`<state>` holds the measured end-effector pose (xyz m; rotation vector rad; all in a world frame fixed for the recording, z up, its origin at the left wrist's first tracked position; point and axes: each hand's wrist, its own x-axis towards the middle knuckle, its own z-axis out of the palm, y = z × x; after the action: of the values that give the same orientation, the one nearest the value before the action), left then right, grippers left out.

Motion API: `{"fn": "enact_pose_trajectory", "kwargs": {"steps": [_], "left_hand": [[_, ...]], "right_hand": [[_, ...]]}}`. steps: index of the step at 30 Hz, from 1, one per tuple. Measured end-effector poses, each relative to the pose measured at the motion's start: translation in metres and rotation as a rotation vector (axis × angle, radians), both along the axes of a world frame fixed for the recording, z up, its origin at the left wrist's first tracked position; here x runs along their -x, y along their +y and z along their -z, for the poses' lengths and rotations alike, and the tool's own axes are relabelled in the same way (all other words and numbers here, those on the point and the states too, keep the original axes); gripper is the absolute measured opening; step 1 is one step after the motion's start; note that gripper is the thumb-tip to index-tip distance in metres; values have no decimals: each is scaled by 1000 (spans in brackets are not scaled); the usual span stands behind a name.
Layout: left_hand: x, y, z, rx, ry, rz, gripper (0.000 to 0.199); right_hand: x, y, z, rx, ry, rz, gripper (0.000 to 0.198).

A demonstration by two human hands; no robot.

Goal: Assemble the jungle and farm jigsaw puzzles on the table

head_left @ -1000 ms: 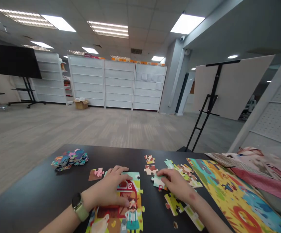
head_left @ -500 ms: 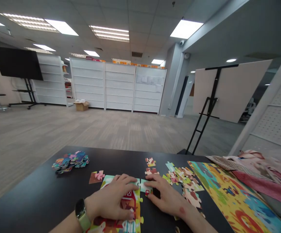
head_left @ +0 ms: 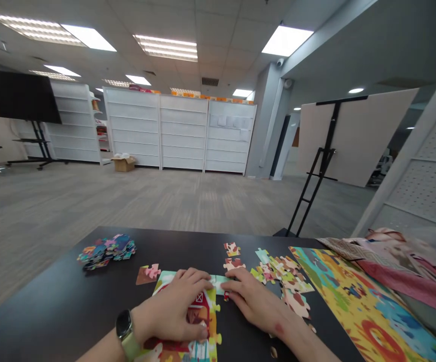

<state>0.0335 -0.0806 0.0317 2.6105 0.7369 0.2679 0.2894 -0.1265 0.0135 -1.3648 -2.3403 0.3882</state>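
Observation:
My left hand (head_left: 180,307), a watch (head_left: 123,324) at its wrist, lies spread over the joined part of a jigsaw puzzle (head_left: 212,329). That part shows a red barn and hides partly under the palm. With thumb and fingers, my right hand (head_left: 253,295) grips a pale blue puzzle piece (head_left: 219,285) against the upper right edge of the joined part. How fully the tabs interlock I cannot tell. Loose brown and white pieces (head_left: 232,249) lie beyond my right hand. A pink and brown piece (head_left: 148,274) is left of the puzzle.
A heap of blue puzzle pieces (head_left: 108,250) sits at the table's far left. Several loose pieces (head_left: 284,271) spread right of my right hand. Farther right lie a colourful picture sheet (head_left: 348,301) and heaped cloth (head_left: 395,266). An easel (head_left: 318,186) stands behind the black table (head_left: 52,301).
My right hand has brought the pale blue piece closer to the joined puzzle, narrowing the gap between them. My left hand stays on the puzzle. The view has shifted slightly.

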Motion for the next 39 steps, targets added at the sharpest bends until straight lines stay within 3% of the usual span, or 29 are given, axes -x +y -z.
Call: {"fn": "enact_pose_trajectory", "kwargs": {"steps": [10, 18, 27, 39], "left_hand": [[-3, -1, 2, -41, 6, -13, 82], [-1, 3, 7, 28, -9, -25, 87], [2, 6, 15, 96, 57, -84, 106], [1, 1, 10, 160, 130, -125, 108]], "right_hand": [[-1, 5, 5, -14, 50, 7, 27], [-1, 5, 7, -8, 79, 15, 25], [0, 3, 3, 50, 203, 93, 33], [1, 1, 2, 20, 202, 128, 31]]}}
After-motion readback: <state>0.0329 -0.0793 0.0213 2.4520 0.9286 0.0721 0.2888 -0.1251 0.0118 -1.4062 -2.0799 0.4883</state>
